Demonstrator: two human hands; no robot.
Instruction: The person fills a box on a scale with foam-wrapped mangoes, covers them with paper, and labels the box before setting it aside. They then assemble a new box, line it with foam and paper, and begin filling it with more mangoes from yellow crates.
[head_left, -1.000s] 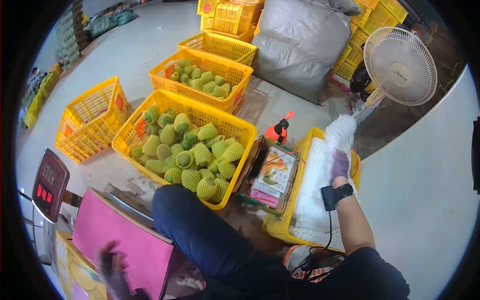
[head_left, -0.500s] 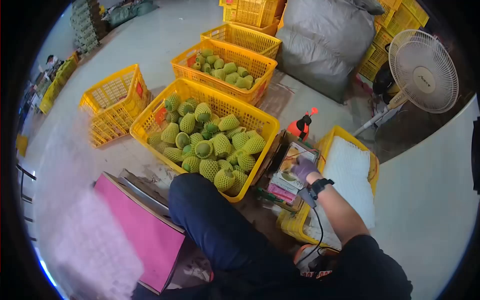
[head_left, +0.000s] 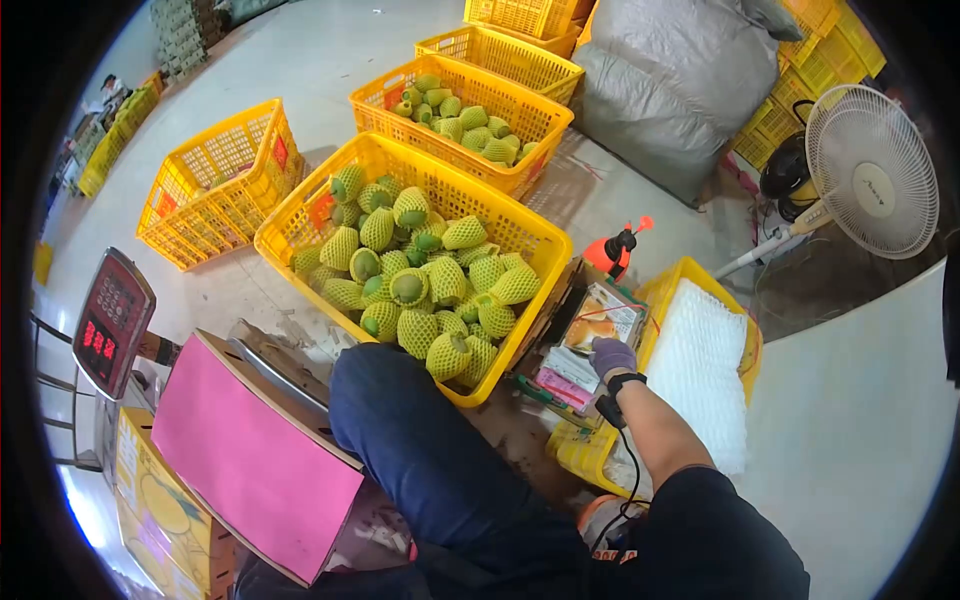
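My right hand (head_left: 612,358), in a purple glove with a black band at the wrist, is over an open box (head_left: 553,408) of printed packets and cards. Its fingers look curled down at a white packet (head_left: 572,368); what they hold, if anything, is hidden. Beside the fingers lies a card with an orange-brown picture (head_left: 598,318). Pink packets (head_left: 563,388) fill the near end. Under my wrist is a small dark device (head_left: 609,411) with a black cable. My left hand is out of view.
A yellow crate (head_left: 300,205) of green fruit in foam nets stands ahead, another fruit crate (head_left: 385,92) behind it. White foam sheeting (head_left: 700,370) covers a crate at right, near a fan (head_left: 872,185). Left are a pink board (head_left: 255,450) and a lit red-digit display (head_left: 112,322).
A blurred pale sheet at the left has gone from view, uncovering the display and a printed carton. My right hand has shifted slightly toward me over the packets. The view has turned a little.
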